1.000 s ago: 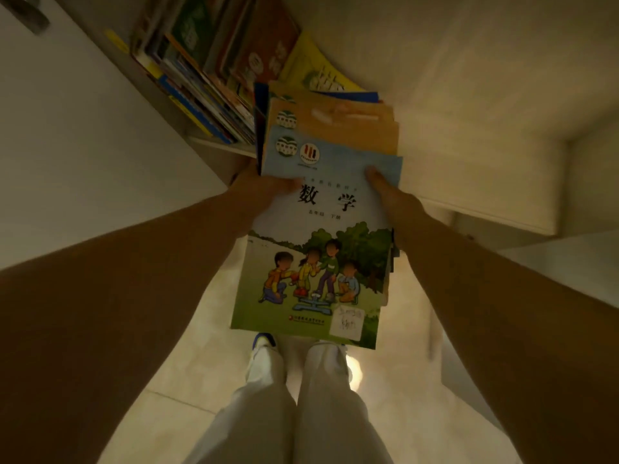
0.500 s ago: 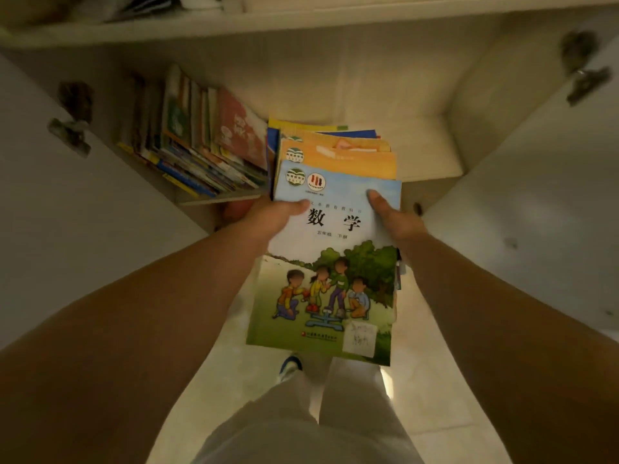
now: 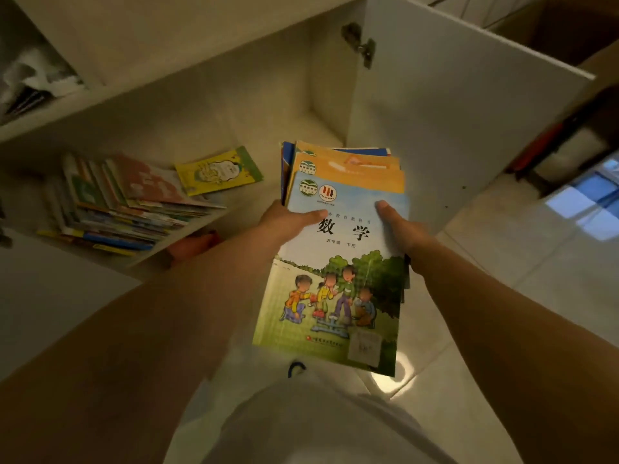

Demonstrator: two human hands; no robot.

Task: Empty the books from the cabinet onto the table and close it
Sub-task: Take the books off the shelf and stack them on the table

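I hold a stack of books (image 3: 338, 272) between both hands, out in front of the open cabinet (image 3: 207, 105). Its top book has a blue and green cover with drawn children. My left hand (image 3: 288, 221) grips the stack's left edge with the thumb on the cover. My right hand (image 3: 400, 226) grips the right edge the same way. More books (image 3: 114, 202) lean in a row on the cabinet's lower shelf at the left. A yellow-green booklet (image 3: 219, 170) lies flat on that shelf beside them.
The right cabinet door (image 3: 445, 105) stands open beside the stack. An upper shelf holds papers (image 3: 30, 78) at the far left. Pale floor tiles (image 3: 502, 262) spread to the right, and my legs in light trousers (image 3: 301, 423) are below.
The stack has come away from the shelf and shifted right, clear of the leaning books. The yellow-green booklet now lies exposed on the shelf. The view has swung right, showing the open door.
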